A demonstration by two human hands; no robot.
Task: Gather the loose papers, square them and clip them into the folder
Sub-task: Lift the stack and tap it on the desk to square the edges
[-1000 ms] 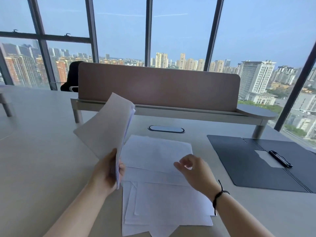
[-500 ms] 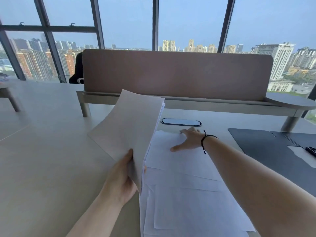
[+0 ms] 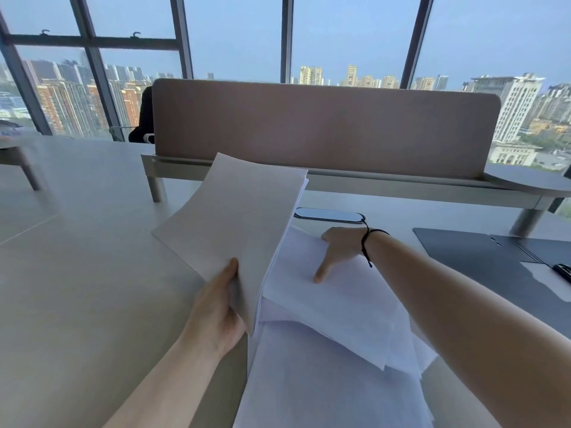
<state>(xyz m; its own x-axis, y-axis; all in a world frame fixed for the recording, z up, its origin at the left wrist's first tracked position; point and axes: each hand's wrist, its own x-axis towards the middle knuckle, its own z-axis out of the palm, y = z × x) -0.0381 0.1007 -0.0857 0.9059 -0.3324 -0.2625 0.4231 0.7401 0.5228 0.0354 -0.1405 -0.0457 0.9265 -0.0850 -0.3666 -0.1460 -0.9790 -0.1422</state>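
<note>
My left hand (image 3: 217,307) grips a stack of white papers (image 3: 238,223) by its near edge and holds it tilted above the desk. Several loose white sheets (image 3: 333,350) lie overlapping on the desk to the right of that stack. My right hand (image 3: 338,247) is stretched out to the far edge of the top loose sheet, fingers over the edge and thumb pressed on the paper, and that edge is raised off the desk. An open dark folder (image 3: 482,264) lies flat at the right, with a black clip (image 3: 562,270) at the frame's edge.
A brown divider panel (image 3: 324,125) on a raised shelf runs across the back of the pale desk (image 3: 77,273). An oval cable port (image 3: 329,215) sits in the desk just beyond my right hand. A dark chair (image 3: 143,118) stands behind the divider at the left.
My right hand reached from the near sheets to the far edge of the top sheet, then took hold and pulled it back. The left hand's stack shifted right as my head leaned forward.
</note>
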